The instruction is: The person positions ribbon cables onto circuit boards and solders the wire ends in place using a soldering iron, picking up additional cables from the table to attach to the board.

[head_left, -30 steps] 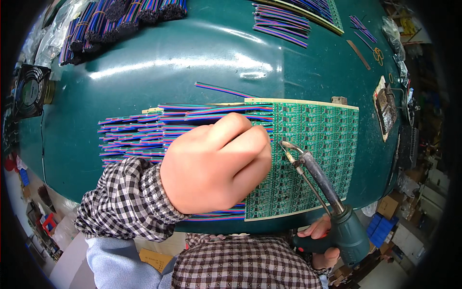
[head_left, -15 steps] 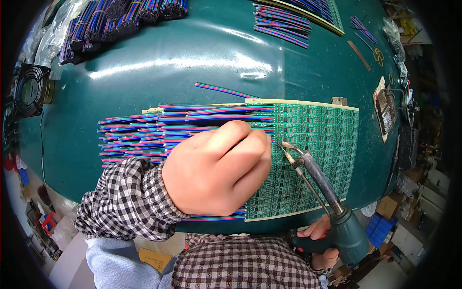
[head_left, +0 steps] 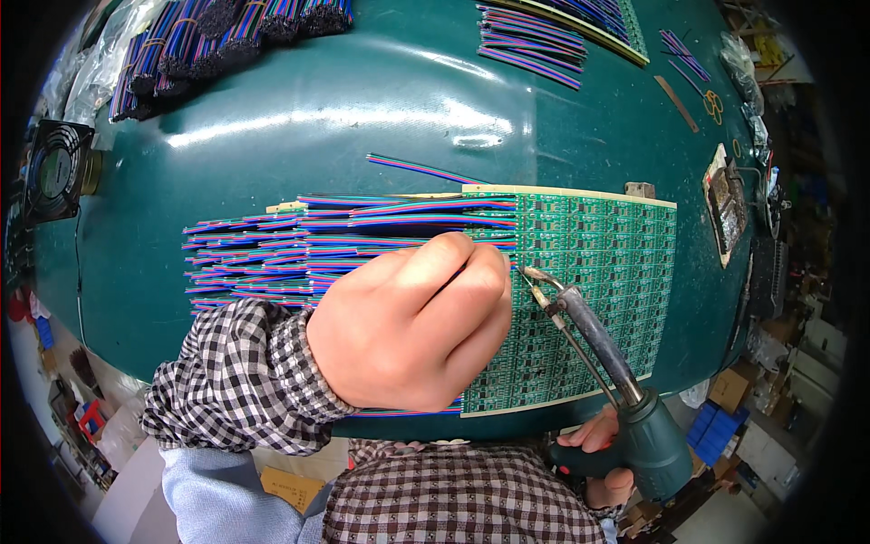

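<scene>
A green panel of many small circuit boards (head_left: 598, 299) lies on the table before me. Over its left part, rows of multicoloured ribbon wires (head_left: 249, 258) run in, their ends at a column of pads. My left hand (head_left: 412, 326) is closed, knuckles up, over these wires; its fingertips pinch a ribbon wire whose end just shows at the pads. My right hand (head_left: 600, 453) is wrapped round the handle of a dark green soldering gun (head_left: 657, 444), below the panel's lower right. The gun's bent tip and thin solder feed tube meet close to the pinched wire's end.
Bundled wires (head_left: 190, 45) and a black fan (head_left: 59, 170) are at the left. Loose wires (head_left: 530, 45) lie beside another panel (head_left: 625, 41) at the far side. Rubber bands (head_left: 713, 107), a thin brown strip (head_left: 676, 104) and a stained tray (head_left: 725, 204) are on the right.
The soldering gun's tip has shifted slightly left, up to the wire end at my left fingertips. My left hand keeps its pinch and has barely moved.
</scene>
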Motion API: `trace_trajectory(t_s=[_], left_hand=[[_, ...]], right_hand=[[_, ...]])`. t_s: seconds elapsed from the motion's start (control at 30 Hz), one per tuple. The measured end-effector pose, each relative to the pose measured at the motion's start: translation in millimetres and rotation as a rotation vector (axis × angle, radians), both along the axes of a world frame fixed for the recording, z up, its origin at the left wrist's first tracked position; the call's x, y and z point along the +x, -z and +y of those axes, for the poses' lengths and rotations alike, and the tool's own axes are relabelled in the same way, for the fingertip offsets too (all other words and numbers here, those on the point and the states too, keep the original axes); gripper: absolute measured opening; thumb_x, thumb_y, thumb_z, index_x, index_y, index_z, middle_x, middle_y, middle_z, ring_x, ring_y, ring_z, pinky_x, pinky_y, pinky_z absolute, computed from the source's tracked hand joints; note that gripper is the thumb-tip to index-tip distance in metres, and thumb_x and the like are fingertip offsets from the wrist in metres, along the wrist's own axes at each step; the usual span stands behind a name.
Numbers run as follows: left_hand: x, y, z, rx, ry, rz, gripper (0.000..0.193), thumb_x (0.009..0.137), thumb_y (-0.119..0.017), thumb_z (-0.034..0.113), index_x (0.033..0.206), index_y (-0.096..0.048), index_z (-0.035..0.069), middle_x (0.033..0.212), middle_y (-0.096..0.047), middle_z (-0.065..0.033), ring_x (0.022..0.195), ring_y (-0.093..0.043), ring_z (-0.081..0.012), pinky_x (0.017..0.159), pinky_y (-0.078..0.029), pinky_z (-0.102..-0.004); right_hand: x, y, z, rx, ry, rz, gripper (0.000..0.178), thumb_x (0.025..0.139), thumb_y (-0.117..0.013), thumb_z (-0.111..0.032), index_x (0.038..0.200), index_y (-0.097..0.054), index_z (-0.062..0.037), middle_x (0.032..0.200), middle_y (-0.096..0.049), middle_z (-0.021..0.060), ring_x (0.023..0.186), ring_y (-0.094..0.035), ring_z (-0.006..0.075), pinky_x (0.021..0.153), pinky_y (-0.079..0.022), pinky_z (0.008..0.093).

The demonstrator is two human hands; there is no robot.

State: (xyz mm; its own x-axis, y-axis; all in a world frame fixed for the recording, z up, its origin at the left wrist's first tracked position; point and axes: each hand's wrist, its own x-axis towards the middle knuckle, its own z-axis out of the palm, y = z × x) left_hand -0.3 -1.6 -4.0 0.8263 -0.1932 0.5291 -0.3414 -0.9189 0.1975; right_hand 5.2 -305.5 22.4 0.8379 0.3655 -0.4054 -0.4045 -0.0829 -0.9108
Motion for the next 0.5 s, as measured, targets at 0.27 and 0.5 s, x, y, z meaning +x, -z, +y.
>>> trace_trajectory(t_s=[0.27, 0.5], left_hand=[[-0.9, 0.2, -1.5, 0.003, -0.017, 0.002, 0.03, 0.058, -0.065, 0.005, 0.086, -0.065, -0.006, 0.088, -0.059, -0.0115, 0.076, -0.059, -0.0223, 0.064, -0.052, -0.0276], [-1.2, -1.4, -2.3, 0.027, -0.024, 0.009, 0.033, 0.056, -0.063, 0.006, 0.087, -0.066, -0.005, 0.087, -0.059, -0.0112, 0.075, -0.06, -0.022, 0.064, -0.052, -0.0274]], right_hand=[[-0.6, -0.4, -0.9, -0.007, 0.01, 0.01, 0.093, 0.068, -0.074, -0.053, 0.124, -0.035, 0.0101, 0.082, -0.055, 0.0086, 0.08, -0.059, 0.0249, 0.074, -0.058, 0.0426], [-0.3, 2.2, -6.5, -0.013, -0.02, 0.014, 0.094, 0.068, -0.074, -0.054, 0.124, -0.034, 0.0107, 0.084, -0.056, 0.0092, 0.081, -0.059, 0.0253, 0.075, -0.058, 0.0435]])
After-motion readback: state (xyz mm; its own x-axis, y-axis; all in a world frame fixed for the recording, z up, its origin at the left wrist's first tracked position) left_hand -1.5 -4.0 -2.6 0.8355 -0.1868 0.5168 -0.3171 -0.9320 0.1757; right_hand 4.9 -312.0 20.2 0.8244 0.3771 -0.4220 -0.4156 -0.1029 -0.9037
